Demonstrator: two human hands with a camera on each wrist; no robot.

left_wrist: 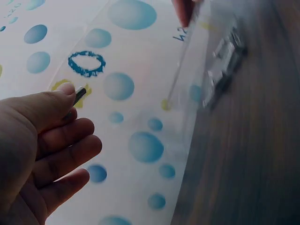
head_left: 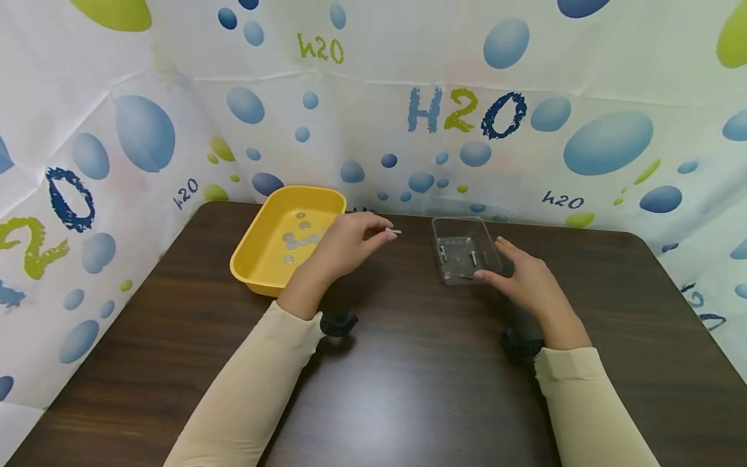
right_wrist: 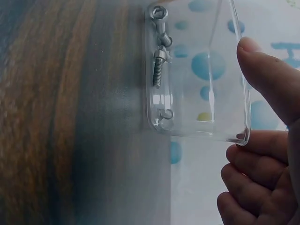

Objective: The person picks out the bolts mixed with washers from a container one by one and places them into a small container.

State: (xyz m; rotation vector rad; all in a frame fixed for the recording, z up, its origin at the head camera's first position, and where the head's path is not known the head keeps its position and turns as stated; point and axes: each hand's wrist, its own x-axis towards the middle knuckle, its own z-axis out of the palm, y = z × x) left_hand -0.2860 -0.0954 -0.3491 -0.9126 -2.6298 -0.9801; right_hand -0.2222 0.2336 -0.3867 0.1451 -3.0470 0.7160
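Observation:
My left hand (head_left: 347,243) pinches a small metal bolt (head_left: 394,231) between thumb and forefinger, above the table beside the yellow tray. In the left wrist view the dark threaded end of the bolt (left_wrist: 80,95) sticks out past the thumb, and the other fingers are loosely bent. My right hand (head_left: 528,275) holds a clear plastic box (head_left: 441,259) at its near right corner, thumb at the near side and fingers at the right side. Several bolts lie on the bottom of the box, one bolt (right_wrist: 158,70) showing its thread in the right wrist view.
A yellow tray (head_left: 251,263) stands at the back left of the dark wooden table (head_left: 373,389), with several flat round washers (head_left: 288,259) in it. Behind and beside the table hangs a white curtain (head_left: 373,123) with blue and green spots.

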